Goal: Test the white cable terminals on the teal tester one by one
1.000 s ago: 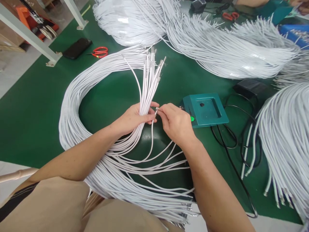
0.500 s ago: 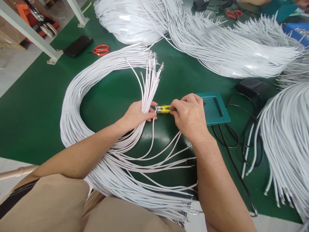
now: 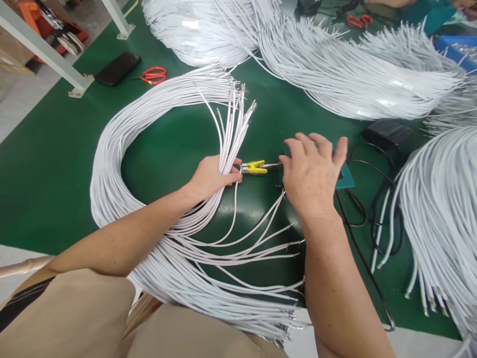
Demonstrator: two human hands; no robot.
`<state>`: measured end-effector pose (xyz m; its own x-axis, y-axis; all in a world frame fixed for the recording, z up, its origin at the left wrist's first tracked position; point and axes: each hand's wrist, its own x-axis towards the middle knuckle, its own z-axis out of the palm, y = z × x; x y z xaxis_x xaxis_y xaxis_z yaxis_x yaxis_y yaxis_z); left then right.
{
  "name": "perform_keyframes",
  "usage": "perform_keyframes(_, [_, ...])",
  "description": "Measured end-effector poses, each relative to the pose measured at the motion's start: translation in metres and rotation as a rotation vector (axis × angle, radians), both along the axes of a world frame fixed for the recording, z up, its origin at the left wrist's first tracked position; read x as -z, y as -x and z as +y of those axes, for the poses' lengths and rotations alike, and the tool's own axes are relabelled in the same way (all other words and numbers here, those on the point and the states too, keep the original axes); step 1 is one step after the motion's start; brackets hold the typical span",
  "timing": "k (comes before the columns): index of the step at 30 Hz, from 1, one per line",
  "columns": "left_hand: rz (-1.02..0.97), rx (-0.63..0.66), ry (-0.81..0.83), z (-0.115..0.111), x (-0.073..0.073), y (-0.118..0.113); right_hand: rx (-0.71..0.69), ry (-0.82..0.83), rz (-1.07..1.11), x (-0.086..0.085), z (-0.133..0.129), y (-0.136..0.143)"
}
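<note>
My left hand (image 3: 213, 175) is closed around a bundle of white cables (image 3: 228, 154), whose bare metal-tipped ends fan upward. Between it and my right hand sits a yellow clip (image 3: 257, 167) on a thin metal rod, with a metal piece at its jaws beside my left fingertips. One cable bends down from that spot. Fingers spread, my right hand (image 3: 312, 171) hovers to the right of the clip and holds nothing. It covers most of a teal tray (image 3: 346, 178). Below, more loose cable ends (image 3: 294, 243) point toward my right forearm.
Large piles of white cables (image 3: 357, 74) lie at the back and on the right (image 3: 439, 199). Red-handled scissors (image 3: 154, 75) and a black phone-like object (image 3: 118, 68) are at the back left. A black box (image 3: 386, 134) and black cords (image 3: 357, 209) lie right of the tray.
My right hand has let go of the yellow clip, moved right and spread its fingers. My left hand keeps hold of the cable bundle in the same place.
</note>
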<state>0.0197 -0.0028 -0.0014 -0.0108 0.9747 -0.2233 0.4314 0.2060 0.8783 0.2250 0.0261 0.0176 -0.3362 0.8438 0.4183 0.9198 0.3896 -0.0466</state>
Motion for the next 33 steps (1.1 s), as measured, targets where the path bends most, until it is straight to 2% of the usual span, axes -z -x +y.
perform_keyframes(3, [-0.013,0.008,0.034,0.001,-0.003,0.003,0.092,0.007,-0.032,0.006,0.002,-0.005])
perform_keyframes(6, [-0.056,-0.014,0.074,0.000,-0.007,0.008,0.091,0.016,-0.045,0.008,0.004,-0.007])
perform_keyframes(9, [-0.176,-0.065,0.068,-0.001,-0.007,0.011,0.053,-0.021,0.035,0.001,0.001,-0.003])
perform_keyframes(10, [-0.229,-0.074,0.060,-0.002,-0.007,0.012,-0.004,-0.020,0.081,-0.003,-0.002,0.000])
perform_keyframes(12, [-0.321,-0.065,0.044,-0.003,-0.007,0.012,-0.215,0.050,0.166,-0.011,-0.011,0.011])
perform_keyframes(15, [-0.433,-0.027,0.019,-0.003,-0.007,0.010,-0.629,0.314,0.157,-0.017,-0.030,0.032])
perform_keyframes(16, [-0.459,-0.019,0.018,-0.003,-0.007,0.010,-0.711,0.390,0.112,-0.016,-0.036,0.038])
perform_keyframes(18, [-0.494,-0.019,0.025,-0.003,-0.008,0.010,-0.751,0.493,-0.008,-0.014,-0.048,0.048])
perform_keyframes(20, [-0.500,-0.040,0.036,-0.002,-0.009,0.010,-0.672,0.607,-0.124,-0.014,-0.057,0.053])
perform_keyframes(22, [-0.487,-0.084,0.040,-0.001,-0.008,0.011,-0.597,0.793,-0.198,-0.018,-0.061,0.053])
perform_keyframes(24, [-0.451,-0.114,0.064,-0.002,-0.008,0.011,-0.655,1.023,-0.191,-0.026,-0.060,0.048])
perform_keyframes(26, [-0.401,-0.107,0.090,-0.003,-0.008,0.012,-0.717,1.191,-0.044,-0.034,-0.053,0.041])
perform_keyframes(27, [-0.379,-0.087,0.096,-0.004,-0.008,0.011,-0.677,1.216,0.081,-0.036,-0.048,0.037])
perform_keyframes(28, [-0.362,-0.062,0.095,-0.006,-0.009,0.011,-0.576,1.194,0.228,-0.036,-0.042,0.034])
perform_keyframes(31, [-0.305,0.021,0.082,-0.010,-0.011,0.010,-0.214,0.989,0.655,-0.030,-0.027,0.029])
perform_keyframes(33, [-0.254,0.072,0.088,-0.011,-0.013,0.010,-0.125,0.930,0.829,-0.022,-0.021,0.030])
